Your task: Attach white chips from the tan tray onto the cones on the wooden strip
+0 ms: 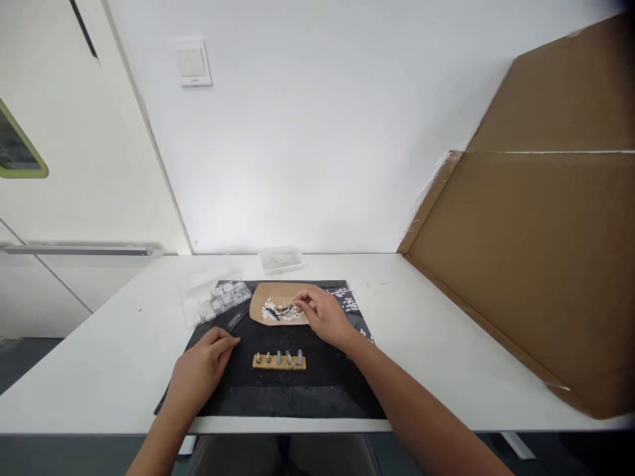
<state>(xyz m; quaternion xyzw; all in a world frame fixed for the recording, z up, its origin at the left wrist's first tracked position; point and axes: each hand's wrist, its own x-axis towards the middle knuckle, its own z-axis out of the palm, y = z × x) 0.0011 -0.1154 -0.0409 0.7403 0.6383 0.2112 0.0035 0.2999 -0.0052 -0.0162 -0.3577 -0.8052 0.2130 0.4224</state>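
Whether the right hand (325, 316), fingers pinched, grips anything is unclear; brushing could scatter white bits (270, 311) beneath it.

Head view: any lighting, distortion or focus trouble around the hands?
Head view: wall brightest around mid-frame; cardboard darkens into the upper right corner; wide-angle stretch toward the edges; white pieces by the right hand too small and soft to separate cleanly.
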